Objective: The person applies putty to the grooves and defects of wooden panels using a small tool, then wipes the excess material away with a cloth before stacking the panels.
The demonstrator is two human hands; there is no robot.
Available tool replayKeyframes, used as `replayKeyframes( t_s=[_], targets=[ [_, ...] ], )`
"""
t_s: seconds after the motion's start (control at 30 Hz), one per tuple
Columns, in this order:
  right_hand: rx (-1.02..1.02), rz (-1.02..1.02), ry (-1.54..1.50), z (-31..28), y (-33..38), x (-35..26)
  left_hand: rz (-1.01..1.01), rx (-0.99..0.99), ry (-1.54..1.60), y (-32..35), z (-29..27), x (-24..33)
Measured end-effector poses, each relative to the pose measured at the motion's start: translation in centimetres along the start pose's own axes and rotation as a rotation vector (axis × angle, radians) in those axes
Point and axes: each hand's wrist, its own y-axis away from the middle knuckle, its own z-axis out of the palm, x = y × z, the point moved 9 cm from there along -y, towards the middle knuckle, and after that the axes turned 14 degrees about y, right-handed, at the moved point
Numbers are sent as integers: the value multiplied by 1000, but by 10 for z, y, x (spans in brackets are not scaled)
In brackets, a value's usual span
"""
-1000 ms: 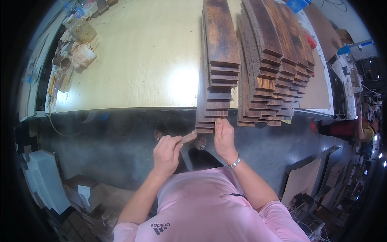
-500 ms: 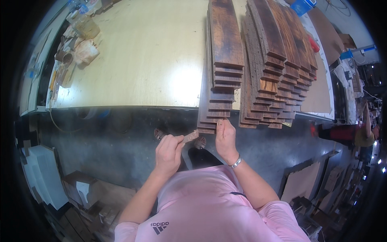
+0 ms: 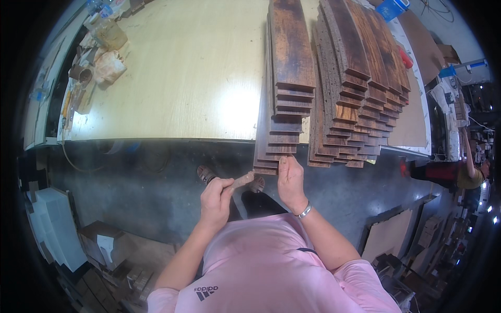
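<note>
A short, flat pale-brown piece (image 3: 242, 180), its exact kind unclear, is gripped in my left hand (image 3: 214, 200). Its far tip reaches the near end of the lowest boards. My right hand (image 3: 292, 180) is closed at the right edge of a low plank (image 3: 276, 156), thumb up against it; the fingertips beneath are hidden. That plank belongs to a stepped stack of dark brown wooden planks (image 3: 293, 47), whose lower ends jut past the table's near edge toward me.
More stepped stacks of brown planks (image 3: 355, 57) stand just to the right on the pale table (image 3: 172, 68). A cloudy jar (image 3: 108, 32) and crumpled rags (image 3: 109, 67) sit at the left end. A blue container (image 3: 391, 9) is far right. Another person (image 3: 443, 173) is at the right.
My left hand has shifted slightly left, and the pale-brown piece has turned a little in its grip. The right hand stays at the plank's edge.
</note>
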Motion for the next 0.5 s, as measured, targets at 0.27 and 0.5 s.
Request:
replayKeyframes(
  t_s=[0.27,0.5],
  targets=[
    [-7,-7,3,2,0,1,-98,-1,108,4,2,-18],
    [-15,3,13,2,0,2,-137,6,162,4,2,-26]
  ],
)
